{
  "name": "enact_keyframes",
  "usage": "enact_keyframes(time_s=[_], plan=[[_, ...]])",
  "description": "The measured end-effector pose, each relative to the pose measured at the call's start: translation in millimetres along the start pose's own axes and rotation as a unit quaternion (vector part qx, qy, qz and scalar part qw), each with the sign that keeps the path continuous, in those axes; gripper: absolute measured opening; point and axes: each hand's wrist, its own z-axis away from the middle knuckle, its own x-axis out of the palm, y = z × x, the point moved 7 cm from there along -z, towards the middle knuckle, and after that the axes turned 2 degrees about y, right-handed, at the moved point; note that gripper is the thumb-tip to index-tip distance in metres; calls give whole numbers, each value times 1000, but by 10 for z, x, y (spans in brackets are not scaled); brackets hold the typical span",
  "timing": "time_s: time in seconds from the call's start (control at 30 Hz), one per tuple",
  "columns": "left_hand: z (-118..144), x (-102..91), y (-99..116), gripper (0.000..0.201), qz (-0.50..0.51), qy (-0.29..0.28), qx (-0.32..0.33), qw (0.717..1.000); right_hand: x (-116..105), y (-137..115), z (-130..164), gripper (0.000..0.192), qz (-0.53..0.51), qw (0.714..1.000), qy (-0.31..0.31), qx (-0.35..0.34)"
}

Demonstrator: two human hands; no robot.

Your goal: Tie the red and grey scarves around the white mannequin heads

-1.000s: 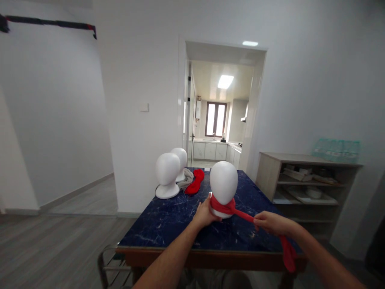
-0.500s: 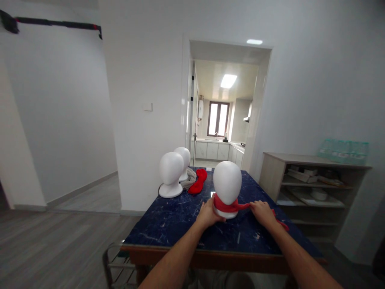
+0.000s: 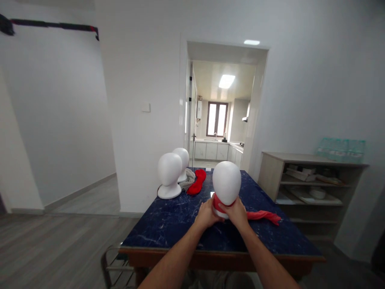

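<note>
A white foam mannequin head (image 3: 226,181) stands upright on the dark blue marbled table (image 3: 168,224). Round its neck goes a red scarf (image 3: 263,216), whose loose end lies on the tabletop to the right. My left hand (image 3: 207,212) grips the neck and base from the left, its fingers partly hidden behind. From the right, my right hand (image 3: 237,212) is closed on the scarf at the front of the neck, thumb pressed on the cloth. Both hands hide part of the base and wrap.
Two more white mannequin heads (image 3: 170,172) stand at the table's back left. Beside them lie a grey cloth (image 3: 188,178) and a bundled red cloth (image 3: 197,182). A shelf unit (image 3: 272,172) with bottles (image 3: 341,149) on top stands at right. A metal rack (image 3: 117,265) is below the table's left edge.
My right hand has moved left from the stretched scarf to the mannequin's neck. The scarf's end, pulled taut before, now lies slack on the table. My left hand has stayed in place.
</note>
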Motion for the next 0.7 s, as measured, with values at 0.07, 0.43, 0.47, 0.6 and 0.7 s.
enact_keyframes(time_s=[0.07,0.43,0.47,0.6,0.7], plan=[[-9,-15,7,126,4,1,3,1000,28,18,-28,84,9,999,21,26],[80,68,29,95,-14,-45,-1,999,-744,409,-550,92,59,996,70,-4],[97,95,34,88,-16,-57,5,998,-939,510,-670,91,75,994,82,-4],[155,214,70,73,-36,-121,24,992,-1726,1041,-1161,91,158,979,123,37],[171,239,83,66,-59,-130,27,989,-2110,1426,-1469,103,214,963,145,77]])
